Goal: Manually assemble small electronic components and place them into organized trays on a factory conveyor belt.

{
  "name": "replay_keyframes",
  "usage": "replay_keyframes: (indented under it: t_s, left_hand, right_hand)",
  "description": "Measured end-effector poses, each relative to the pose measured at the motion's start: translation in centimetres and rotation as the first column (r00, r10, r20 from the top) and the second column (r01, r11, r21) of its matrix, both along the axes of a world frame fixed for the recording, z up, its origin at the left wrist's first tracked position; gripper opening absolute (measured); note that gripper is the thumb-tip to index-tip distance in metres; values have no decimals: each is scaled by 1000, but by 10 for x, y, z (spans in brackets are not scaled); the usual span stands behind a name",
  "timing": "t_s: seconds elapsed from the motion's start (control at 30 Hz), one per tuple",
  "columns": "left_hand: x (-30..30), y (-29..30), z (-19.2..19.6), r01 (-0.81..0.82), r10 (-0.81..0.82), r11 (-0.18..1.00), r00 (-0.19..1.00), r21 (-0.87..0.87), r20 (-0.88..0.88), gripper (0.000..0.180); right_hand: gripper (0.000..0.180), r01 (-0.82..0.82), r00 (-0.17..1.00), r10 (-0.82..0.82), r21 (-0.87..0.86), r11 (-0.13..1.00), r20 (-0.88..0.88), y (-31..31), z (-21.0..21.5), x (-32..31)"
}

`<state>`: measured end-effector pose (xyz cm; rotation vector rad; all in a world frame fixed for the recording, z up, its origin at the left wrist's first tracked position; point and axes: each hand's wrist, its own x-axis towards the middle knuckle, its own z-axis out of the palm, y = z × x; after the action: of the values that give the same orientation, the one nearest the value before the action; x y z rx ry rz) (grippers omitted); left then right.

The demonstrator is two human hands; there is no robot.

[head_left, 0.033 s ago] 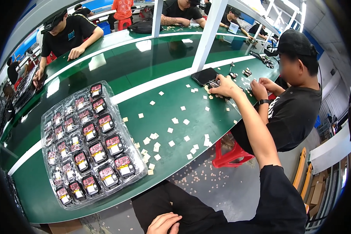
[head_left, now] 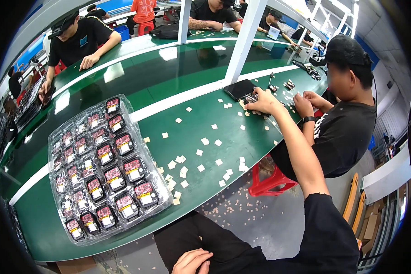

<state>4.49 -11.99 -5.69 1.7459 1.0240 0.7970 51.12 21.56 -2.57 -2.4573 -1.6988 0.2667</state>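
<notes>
My right hand reaches across the green table with its fingers bent down over a small heap of dark and metallic parts. Its fingers are closed around something I cannot make out. Just beyond the fingertips lies a black, flat, phone-like device. My left hand rests on my dark-trousered lap at the lower edge, fingers loosely extended and holding nothing. To the left, a clear plastic tray holds several black-cased modules with red boards, yellow strips and white labels.
Small cream squares lie scattered over the green tabletop and the grey floor. A co-worker sits close on my right, hands near other small parts. A white post rises beyond my right hand. A red stool stands below.
</notes>
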Motion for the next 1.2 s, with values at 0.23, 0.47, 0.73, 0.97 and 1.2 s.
replay_keyframes:
  t_s: [0.23,0.47,0.73,0.97,1.2]
  left_hand:
    - [0,1,-3,6,-6,1000,1000,-12,1,22]
    - [-1,0,-7,12,-12,1000,1000,-26,-4,22]
    - [1,0,-7,20,-20,999,1000,-47,-12,23]
    - [2,2,-7,31,-31,998,999,-62,-13,23]
    - [1,0,-9,21,-21,997,1000,-71,-12,24]
  right_hand:
    - [105,-48,998,50,-55,997,32,6,7,3]
    - [104,-31,997,40,-130,991,63,5,17,-2]
    - [100,-43,998,52,-170,985,47,6,20,-8]
    - [96,-72,988,98,-200,977,121,15,15,-11]
    - [101,29,989,6,-229,973,151,18,16,-18]
